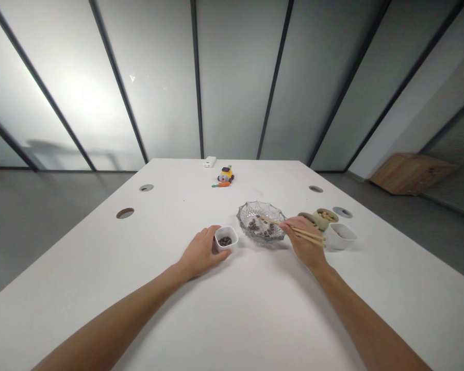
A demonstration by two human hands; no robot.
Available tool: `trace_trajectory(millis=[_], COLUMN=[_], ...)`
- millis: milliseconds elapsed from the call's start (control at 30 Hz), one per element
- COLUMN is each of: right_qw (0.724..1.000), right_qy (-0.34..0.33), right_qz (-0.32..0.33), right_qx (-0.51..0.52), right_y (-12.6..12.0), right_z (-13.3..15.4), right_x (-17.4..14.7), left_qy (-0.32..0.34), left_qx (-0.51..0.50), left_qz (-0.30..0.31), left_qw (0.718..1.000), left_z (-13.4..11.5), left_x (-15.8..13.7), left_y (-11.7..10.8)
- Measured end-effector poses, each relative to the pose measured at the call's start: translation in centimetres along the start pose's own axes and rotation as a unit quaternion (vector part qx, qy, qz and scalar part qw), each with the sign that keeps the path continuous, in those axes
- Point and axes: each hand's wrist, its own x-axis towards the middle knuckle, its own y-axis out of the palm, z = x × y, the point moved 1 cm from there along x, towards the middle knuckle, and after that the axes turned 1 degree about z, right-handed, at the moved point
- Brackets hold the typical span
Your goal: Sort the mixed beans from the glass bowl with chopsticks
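My left hand (203, 251) is wrapped round a small white square cup (234, 236), which stands on the table. Dark beans (225, 241) lie in the bottom of that cup. My right hand (303, 238) grips a pair of wooden chopsticks (309, 236), their tips reaching into a clear glass bowl (249, 207). Several dark brown beans (268, 230) are spread over the bottom of the bowl, mixed with whitish bits. Whether the tips pinch a bean is too small to tell.
Right of my right hand stand a white container (342, 238) and an olive-green bowl (325, 218) holding pale pieces. A yellow toy vehicle (226, 174), an orange toy carrot (223, 184) and a white box (209, 162) lie farther back. The white table (170, 206) has round holes (125, 213).
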Motion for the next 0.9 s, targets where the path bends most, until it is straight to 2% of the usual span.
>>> trace_trajectory(millis=[300, 533, 900], right_qw=[1.000, 0.999, 0.993], right_qy=[-0.017, -0.004, -0.022], right_qz=[-0.008, 0.005, 0.030], right_qx=[0.007, 0.048, 0.112], right_y=[0.0, 0.6, 1.0], right_z=[0.1, 0.0, 0.2], right_x=[0.1, -0.1, -0.3], left_qy=[0.003, -0.002, -0.003], left_qx=[-0.002, 0.004, -0.004], left_qz=[-0.010, -0.007, -0.003], left_qw=[1.000, 1.000, 1.000], left_z=[0.0, -0.1, -0.4], left_x=[0.0, 0.0, 0.0], left_y=[0.0, 0.0, -0.2])
